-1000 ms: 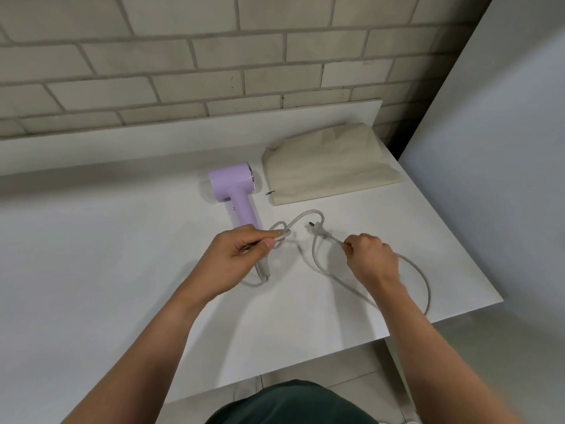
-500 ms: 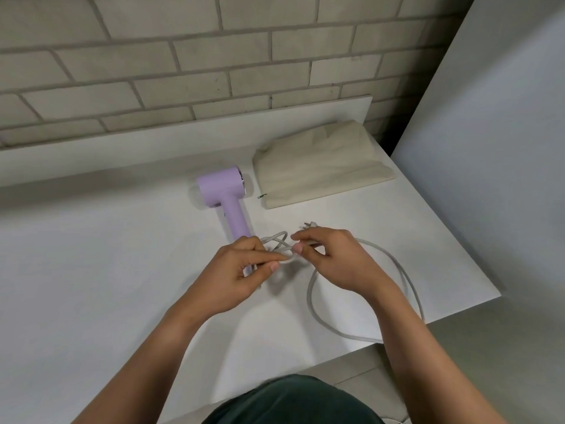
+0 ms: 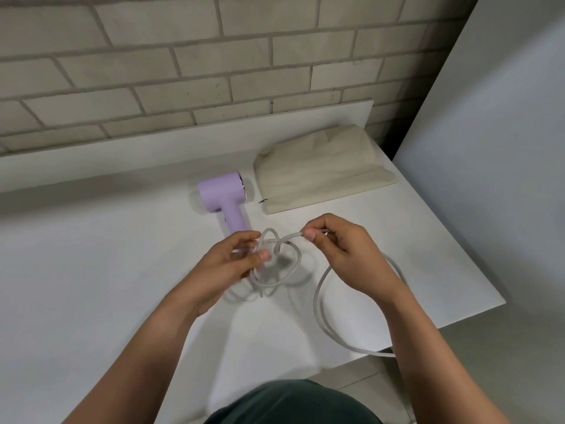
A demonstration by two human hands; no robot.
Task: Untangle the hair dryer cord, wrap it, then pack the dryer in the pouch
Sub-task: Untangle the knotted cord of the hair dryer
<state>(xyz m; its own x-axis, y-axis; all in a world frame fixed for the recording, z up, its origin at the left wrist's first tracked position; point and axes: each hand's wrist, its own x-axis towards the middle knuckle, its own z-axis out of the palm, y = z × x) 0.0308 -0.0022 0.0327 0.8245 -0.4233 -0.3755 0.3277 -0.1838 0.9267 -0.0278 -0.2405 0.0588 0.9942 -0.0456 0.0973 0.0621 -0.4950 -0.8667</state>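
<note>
Several loops of cord [image 3: 319, 304] are knotted; my left hand [image 3: 226, 266] pinches them, my right hand [image 3: 347, 249] pinches one strand. Wrapping and the pouch [image 3: 321, 175] are not yet begun.

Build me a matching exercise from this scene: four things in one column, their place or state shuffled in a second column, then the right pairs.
Column one
1. lilac plastic hair dryer
2. beige fabric pouch
3. grey power cord
4. right hand

Column two
A. pinches the cord between thumb and forefinger
B. rests near the far right corner of the white table
C. lies with its handle toward the person
D. tangled in loops, a wide one reaching the table's front edge

Pairs: 1-C, 2-B, 3-D, 4-A
</note>
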